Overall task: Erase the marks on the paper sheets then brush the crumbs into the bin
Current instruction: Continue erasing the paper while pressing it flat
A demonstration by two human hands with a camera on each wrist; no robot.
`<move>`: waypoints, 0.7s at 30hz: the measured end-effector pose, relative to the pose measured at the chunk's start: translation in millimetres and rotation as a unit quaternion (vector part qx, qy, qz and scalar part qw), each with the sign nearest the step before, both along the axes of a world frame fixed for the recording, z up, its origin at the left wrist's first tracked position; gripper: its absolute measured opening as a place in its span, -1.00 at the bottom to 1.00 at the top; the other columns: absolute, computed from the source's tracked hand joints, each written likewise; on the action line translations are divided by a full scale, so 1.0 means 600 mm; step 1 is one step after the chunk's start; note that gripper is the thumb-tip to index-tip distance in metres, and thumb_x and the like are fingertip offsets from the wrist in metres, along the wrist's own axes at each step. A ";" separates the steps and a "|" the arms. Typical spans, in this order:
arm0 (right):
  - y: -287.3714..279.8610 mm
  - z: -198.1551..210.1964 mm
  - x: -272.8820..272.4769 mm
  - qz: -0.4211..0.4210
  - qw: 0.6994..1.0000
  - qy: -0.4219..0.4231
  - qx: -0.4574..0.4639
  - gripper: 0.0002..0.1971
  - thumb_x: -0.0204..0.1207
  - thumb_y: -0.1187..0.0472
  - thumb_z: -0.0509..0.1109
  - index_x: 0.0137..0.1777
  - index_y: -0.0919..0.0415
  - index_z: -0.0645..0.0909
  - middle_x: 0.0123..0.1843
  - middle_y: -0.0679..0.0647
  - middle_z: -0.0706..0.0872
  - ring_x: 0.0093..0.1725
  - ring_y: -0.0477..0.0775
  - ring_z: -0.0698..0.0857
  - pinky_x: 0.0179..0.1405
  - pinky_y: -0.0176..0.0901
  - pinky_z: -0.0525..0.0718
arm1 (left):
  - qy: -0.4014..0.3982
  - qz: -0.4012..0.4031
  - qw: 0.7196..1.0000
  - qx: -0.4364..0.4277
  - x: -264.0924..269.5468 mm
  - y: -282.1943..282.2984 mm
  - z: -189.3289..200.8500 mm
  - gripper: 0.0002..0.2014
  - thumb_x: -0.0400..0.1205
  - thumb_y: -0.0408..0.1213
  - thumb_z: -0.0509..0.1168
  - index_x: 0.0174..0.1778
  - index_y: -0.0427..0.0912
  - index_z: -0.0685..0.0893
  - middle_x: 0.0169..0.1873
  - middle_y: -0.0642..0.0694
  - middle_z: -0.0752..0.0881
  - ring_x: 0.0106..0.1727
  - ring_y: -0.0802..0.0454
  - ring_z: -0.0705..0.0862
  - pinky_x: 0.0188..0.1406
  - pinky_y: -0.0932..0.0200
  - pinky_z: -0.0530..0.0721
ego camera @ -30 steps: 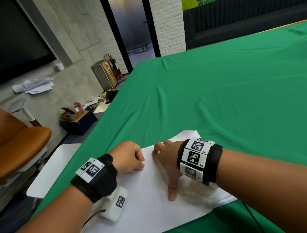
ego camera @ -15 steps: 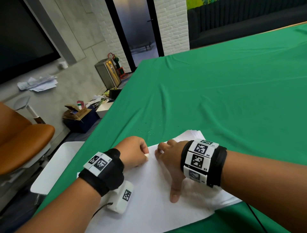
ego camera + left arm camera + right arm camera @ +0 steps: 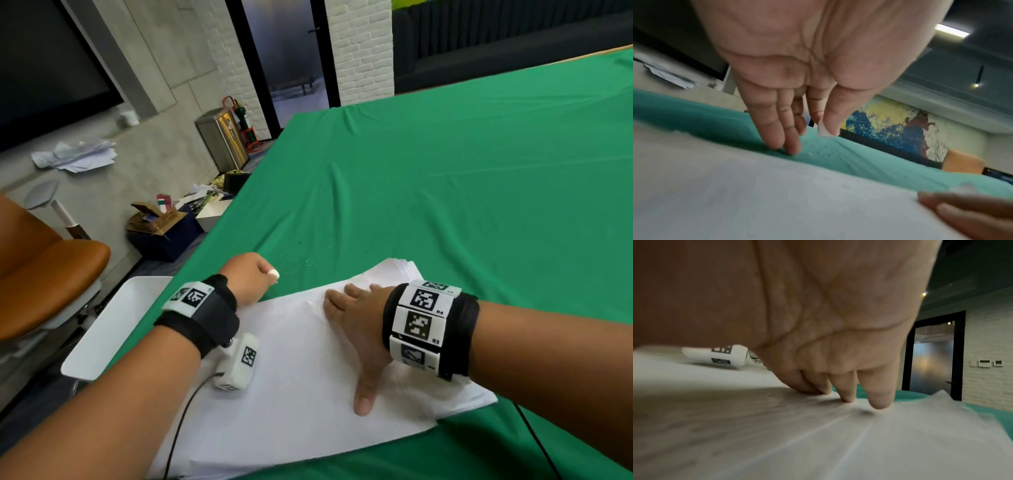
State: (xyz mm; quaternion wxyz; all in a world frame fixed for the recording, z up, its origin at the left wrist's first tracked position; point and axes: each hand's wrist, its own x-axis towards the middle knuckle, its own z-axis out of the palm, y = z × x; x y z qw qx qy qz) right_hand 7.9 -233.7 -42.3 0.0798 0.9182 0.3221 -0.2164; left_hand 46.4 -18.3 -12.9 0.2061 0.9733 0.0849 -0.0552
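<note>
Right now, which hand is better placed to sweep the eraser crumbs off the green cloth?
Left. The left hand, pinching the eraser, has fingertips beside the crumbs; the right hand presses the paper sheets flat.

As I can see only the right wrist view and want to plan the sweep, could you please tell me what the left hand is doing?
Observer: The left hand pinches a small white eraser between its thumb and a finger.
Operator: Thank you. Is it over the paper?
Observer: No, it is past the far edge of the paper stack, with two fingertips touching the green cloth.
Operator: And where are the crumbs?
Observer: The crumbs lie scattered on the cloth just beyond that hand.
</note>
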 end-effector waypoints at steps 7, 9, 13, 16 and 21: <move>-0.021 0.021 0.005 0.030 0.999 0.012 0.042 0.43 0.12 -0.50 0.66 0.80 0.24 0.01 0.80 0.06 0.10 0.74 0.27 0.18 0.70 0.32 0.28 | 0.029 -0.046 0.994 -0.097 -0.025 -0.033 0.006 -0.89 0.55 -0.39 0.54 -0.08 -0.22 0.75 -0.37 -0.19 0.85 -0.33 -0.15 0.82 -0.13 -0.10 0.87; -0.026 0.027 0.012 0.020 0.998 0.025 0.050 0.39 0.09 -0.52 0.65 0.81 0.12 0.08 0.80 -0.03 0.13 0.75 0.22 0.19 0.69 0.30 0.31 | 0.048 -0.048 0.994 -0.085 -0.027 -0.046 -0.002 -0.91 0.50 -0.44 0.53 -0.15 -0.23 0.77 -0.38 -0.19 0.85 -0.29 -0.22 0.86 -0.14 -0.14 0.89; -0.023 0.028 0.014 0.023 0.999 0.012 0.048 0.38 0.03 -0.55 0.65 0.79 0.02 0.13 0.78 -0.10 0.18 0.72 0.19 0.26 0.65 0.32 0.38 | 0.065 -0.049 0.994 -0.073 -0.027 -0.059 -0.009 -0.95 0.48 -0.48 0.48 -0.24 -0.27 0.82 -0.38 -0.21 0.85 -0.36 -0.09 0.82 -0.14 -0.14 0.89; -0.019 0.031 0.020 0.020 0.999 0.016 0.035 0.39 -0.02 -0.59 0.64 0.76 0.10 0.22 0.73 -0.05 0.29 0.67 0.22 0.37 0.62 0.29 0.43 | 0.035 -0.053 0.997 -0.051 -0.024 -0.059 -0.011 -0.94 0.47 -0.43 0.49 -0.27 -0.19 0.81 -0.41 -0.13 0.84 -0.32 -0.13 0.84 -0.17 -0.07 0.89; -0.014 0.028 0.020 0.027 0.999 0.009 0.016 0.44 -0.04 -0.59 0.64 0.75 0.17 0.19 0.65 -0.02 0.37 0.57 0.22 0.48 0.53 0.29 0.53 | 0.046 -0.127 0.990 0.039 -0.062 -0.063 -0.009 -0.96 0.46 -0.27 0.52 -0.21 -0.03 0.84 -0.40 0.11 0.81 -0.32 0.18 0.77 -0.23 0.28 0.74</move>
